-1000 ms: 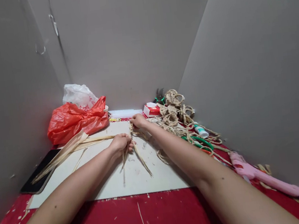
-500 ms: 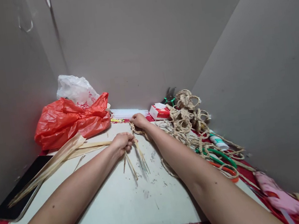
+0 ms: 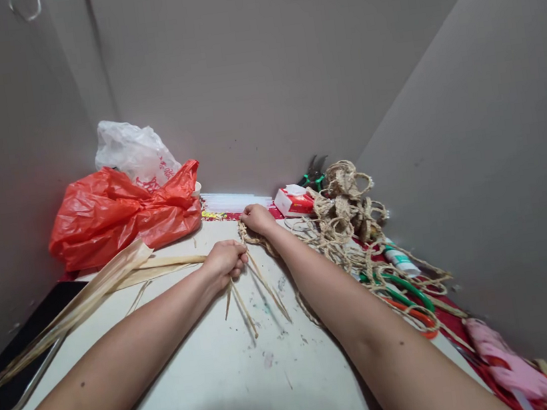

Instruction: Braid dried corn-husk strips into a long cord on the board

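My left hand [image 3: 228, 261] is closed around pale dried straw strips [image 3: 269, 286], whose loose ends hang below it over the white board. Just beyond and slightly right, my right hand [image 3: 258, 219] pinches a braided straw cord [image 3: 243, 232]. That cord runs back under my right wrist and forearm toward the coiled heap of straw braid [image 3: 335, 234]. Wide, flat dried leaves [image 3: 98, 288] lie to the left of my left hand, partly across a black tablet-like slab [image 3: 26, 358]. My fingers hide where strips and cord meet.
A red plastic bag [image 3: 123, 214] and a white plastic bag [image 3: 135, 149] sit at the back left. At the back stand a red-and-white tissue box [image 3: 294, 201] and green-handled pliers [image 3: 314, 176]. Pink glue gun [image 3: 513, 361] and green-handled tool [image 3: 408, 285] lie right. Grey walls enclose the table.
The loose strip ends below my left hand have swung to the right and spread. Both hands keep their holds. The view has shifted slightly.
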### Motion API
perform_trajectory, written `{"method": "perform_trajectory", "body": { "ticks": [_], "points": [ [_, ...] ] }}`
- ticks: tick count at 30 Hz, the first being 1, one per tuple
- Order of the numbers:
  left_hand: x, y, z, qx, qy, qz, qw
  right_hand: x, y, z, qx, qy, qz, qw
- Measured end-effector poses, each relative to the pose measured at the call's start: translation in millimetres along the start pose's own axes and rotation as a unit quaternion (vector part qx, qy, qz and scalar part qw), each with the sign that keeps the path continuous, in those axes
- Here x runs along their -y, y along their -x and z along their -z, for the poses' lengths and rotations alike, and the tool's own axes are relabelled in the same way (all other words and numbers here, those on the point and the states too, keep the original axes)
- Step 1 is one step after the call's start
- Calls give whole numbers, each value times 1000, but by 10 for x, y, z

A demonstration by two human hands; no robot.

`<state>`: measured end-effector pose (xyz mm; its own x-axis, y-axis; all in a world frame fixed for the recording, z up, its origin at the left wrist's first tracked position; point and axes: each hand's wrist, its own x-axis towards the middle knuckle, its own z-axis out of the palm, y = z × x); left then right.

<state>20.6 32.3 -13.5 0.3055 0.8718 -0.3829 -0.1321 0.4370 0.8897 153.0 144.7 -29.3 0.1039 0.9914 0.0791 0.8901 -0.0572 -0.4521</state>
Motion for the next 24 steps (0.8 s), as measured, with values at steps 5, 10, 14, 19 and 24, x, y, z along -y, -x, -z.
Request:
{"method": "perform_trajectory", "body": {
  "ticks": [5,10,14,19,24],
  "points": [
    [-31,20,28,32,2,23,999,-36,90,65,17,-27,-4,999],
    [-78,27,87,79,7,28,996,149,249,366,-20,-81,-11,996],
    [-83,-7,113,97,21,21,995,335,534,638,34,-124,12,992],
    [-59,-63,107,106,38,19,993,262,1048,686,171,-174,17,970],
    [-68,-85,117,113,32,22,993,77,1269,616,317,-425,-37,847]
  ]
}}
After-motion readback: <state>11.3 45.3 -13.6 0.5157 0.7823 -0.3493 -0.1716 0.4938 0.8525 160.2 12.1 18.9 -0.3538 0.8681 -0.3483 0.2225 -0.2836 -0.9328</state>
